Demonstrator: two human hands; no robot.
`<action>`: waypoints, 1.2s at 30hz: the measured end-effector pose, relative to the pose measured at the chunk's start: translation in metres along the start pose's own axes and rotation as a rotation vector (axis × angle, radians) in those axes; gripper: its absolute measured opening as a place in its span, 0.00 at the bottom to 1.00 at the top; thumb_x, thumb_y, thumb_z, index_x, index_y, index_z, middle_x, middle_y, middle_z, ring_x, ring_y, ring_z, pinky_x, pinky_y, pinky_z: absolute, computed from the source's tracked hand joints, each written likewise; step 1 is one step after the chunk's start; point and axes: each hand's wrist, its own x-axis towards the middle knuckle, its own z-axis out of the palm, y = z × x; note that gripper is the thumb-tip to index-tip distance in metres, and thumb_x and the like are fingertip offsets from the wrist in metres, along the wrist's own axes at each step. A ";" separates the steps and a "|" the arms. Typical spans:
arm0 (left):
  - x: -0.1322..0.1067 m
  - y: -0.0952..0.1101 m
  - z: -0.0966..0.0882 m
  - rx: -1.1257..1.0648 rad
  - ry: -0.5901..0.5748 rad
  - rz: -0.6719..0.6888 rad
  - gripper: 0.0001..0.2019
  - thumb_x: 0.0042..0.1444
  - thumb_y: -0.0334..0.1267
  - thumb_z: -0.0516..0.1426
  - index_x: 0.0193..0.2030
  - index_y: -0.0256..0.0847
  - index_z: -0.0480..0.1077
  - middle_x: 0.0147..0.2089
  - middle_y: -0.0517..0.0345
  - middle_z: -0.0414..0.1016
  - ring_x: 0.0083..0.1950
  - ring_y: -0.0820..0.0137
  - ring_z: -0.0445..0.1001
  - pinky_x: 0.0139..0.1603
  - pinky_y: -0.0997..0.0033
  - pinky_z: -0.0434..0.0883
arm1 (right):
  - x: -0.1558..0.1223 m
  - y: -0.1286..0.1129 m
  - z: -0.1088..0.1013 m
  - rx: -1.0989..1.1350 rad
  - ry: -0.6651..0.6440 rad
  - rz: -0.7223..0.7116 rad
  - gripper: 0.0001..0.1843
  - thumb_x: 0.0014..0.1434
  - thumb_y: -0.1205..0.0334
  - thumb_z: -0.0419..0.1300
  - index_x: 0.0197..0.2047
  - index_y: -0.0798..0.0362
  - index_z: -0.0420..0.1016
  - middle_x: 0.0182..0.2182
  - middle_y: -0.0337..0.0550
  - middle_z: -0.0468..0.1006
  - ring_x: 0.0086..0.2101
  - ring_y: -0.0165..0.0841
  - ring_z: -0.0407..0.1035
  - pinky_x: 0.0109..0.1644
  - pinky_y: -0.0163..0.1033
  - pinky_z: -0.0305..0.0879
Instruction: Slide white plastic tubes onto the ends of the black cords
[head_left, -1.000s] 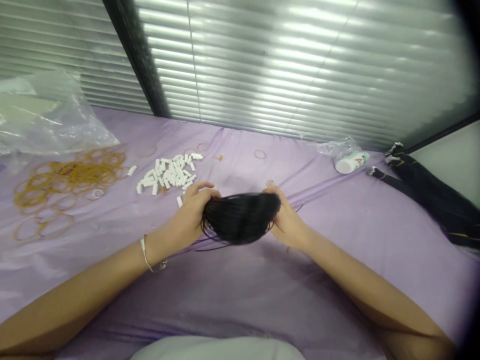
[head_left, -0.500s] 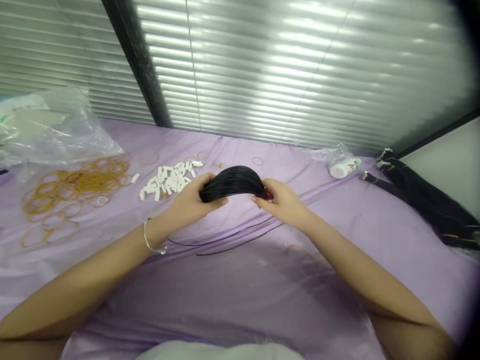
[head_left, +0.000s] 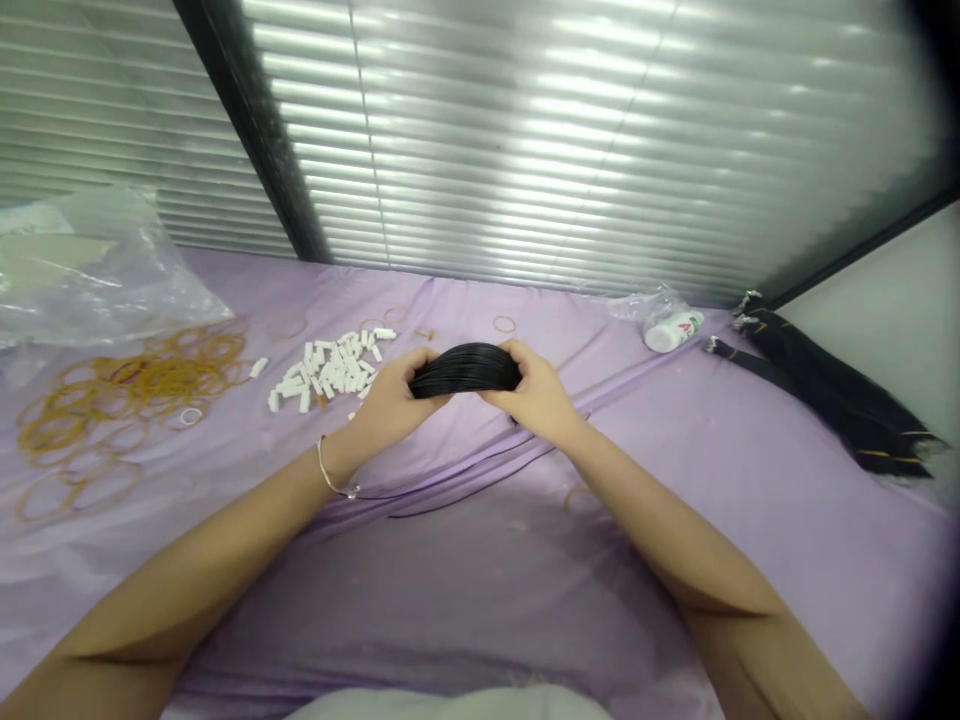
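Note:
A bundle of thin black wires [head_left: 466, 368] arches between my hands above the purple cloth. My left hand [head_left: 396, 398] is closed round its left end, thumb along the near side. Round the right end my right hand [head_left: 538, 392] is closed, its thumb also in front. My fingers behind the bundle are mostly hidden. A few loose black strands [head_left: 450, 502] lie on the cloth below my hands. Just left of my left hand is a pile of small white plastic pieces [head_left: 330, 368].
Yellow-brown rubber bands [head_left: 150, 385] lie heaped at the left, before a clear plastic bag [head_left: 112, 270]. A white bottle [head_left: 673, 330] lies at the back right, near tied black bundles [head_left: 832, 400]. Window blinds [head_left: 480, 140] rise behind the purple cloth [head_left: 465, 590].
My hands have come a little closer together, and the bundle looks shorter between them. The red bit seen by my right hand is now hidden. The view has shifted slightly.

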 end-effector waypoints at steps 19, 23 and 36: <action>-0.009 -0.005 0.009 -0.190 0.029 0.066 0.08 0.46 0.32 0.60 0.35 0.39 0.66 0.29 0.64 0.68 0.26 0.76 0.66 0.28 0.74 0.64 | -0.010 -0.003 0.009 0.244 0.163 0.015 0.13 0.38 0.67 0.61 0.31 0.54 0.68 0.26 0.34 0.72 0.29 0.30 0.67 0.33 0.34 0.62; -0.011 -0.012 0.016 -0.243 0.045 0.052 0.08 0.45 0.31 0.60 0.34 0.39 0.66 0.28 0.64 0.68 0.28 0.74 0.66 0.29 0.74 0.63 | -0.011 0.003 0.015 0.266 0.185 0.007 0.13 0.38 0.67 0.61 0.32 0.54 0.68 0.26 0.34 0.72 0.28 0.30 0.67 0.33 0.34 0.63; -0.019 -0.021 0.016 -0.245 0.014 0.047 0.09 0.46 0.32 0.58 0.36 0.40 0.65 0.29 0.64 0.66 0.27 0.75 0.65 0.28 0.76 0.63 | -0.019 0.004 0.021 0.245 0.216 -0.009 0.14 0.38 0.65 0.62 0.33 0.52 0.68 0.26 0.35 0.73 0.29 0.32 0.67 0.33 0.35 0.64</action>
